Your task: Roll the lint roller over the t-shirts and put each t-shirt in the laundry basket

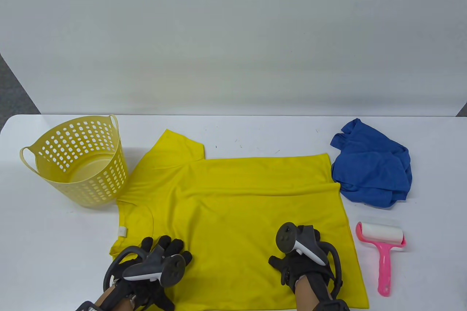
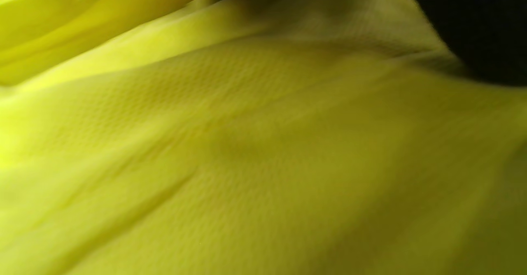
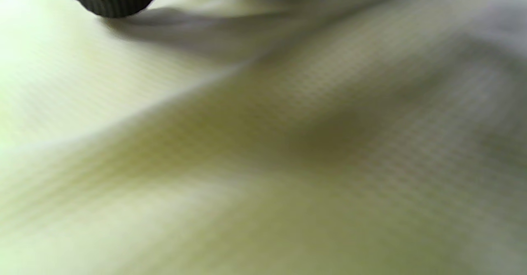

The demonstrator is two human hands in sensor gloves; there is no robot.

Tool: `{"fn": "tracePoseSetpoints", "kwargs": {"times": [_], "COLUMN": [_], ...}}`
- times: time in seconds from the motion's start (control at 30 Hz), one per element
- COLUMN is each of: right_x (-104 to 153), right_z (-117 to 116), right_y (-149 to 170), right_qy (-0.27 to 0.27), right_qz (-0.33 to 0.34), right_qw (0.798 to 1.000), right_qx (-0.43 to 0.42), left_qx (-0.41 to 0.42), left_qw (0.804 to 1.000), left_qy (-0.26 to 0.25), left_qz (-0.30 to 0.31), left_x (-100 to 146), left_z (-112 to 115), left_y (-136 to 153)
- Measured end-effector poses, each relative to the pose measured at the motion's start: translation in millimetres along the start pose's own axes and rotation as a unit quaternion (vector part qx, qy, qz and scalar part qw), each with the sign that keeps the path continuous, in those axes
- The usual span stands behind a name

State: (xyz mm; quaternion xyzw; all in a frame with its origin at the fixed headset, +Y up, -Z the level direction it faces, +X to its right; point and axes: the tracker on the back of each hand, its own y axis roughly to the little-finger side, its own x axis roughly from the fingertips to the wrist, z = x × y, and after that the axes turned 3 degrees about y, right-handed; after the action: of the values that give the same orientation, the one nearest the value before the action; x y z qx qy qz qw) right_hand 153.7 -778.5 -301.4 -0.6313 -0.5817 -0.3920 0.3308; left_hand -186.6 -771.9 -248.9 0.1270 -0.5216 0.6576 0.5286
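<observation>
Lying flat: yellow shirt point(image 1: 233, 209). Left hand point(image 1: 160, 256) fingers spread, pressing it; right hand point(image 1: 303, 252) grip unclear. Roller point(image 1: 381, 249), blue shirt point(image 1: 372, 168) right; basket point(image 1: 76, 161) left.

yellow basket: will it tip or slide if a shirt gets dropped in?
Laundry basket already leans on the table, so it probably tips easily. Thin perforated plastic suggests it is light and may slide. Its floor looks bare: no ballast.

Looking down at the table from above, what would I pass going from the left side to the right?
Yellow laundry basket → left hand → right hand → pink lint roller. The yellow t-shirt spans the middle under both hands; the blue t-shirt overlaps the roller's span.
</observation>
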Motion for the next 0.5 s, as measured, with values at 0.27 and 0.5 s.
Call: {"fn": "tracePoseSetpoints", "kwargs": {"times": [0.27,0.5], "right_x": [-3.7,-3.6], "right_z": [-2.1,-2.4], "right_y": [16.7,17.2], "right_qy": [-0.011,-0.017], "right_qz": [-0.027,-0.027], "right_qw": [0.999,0.999], "right_qx": [-0.031,-0.035], "left_qx": [0.039,0.074], "left_qw": [0.994,0.984], "left_qy": [-0.017,-0.006], "left_qz": [-0.098,-0.162], "left_x": [-1.5,-8.3], "left_z": [1.6,10.3], "left_y": [23.2,42.4]}}
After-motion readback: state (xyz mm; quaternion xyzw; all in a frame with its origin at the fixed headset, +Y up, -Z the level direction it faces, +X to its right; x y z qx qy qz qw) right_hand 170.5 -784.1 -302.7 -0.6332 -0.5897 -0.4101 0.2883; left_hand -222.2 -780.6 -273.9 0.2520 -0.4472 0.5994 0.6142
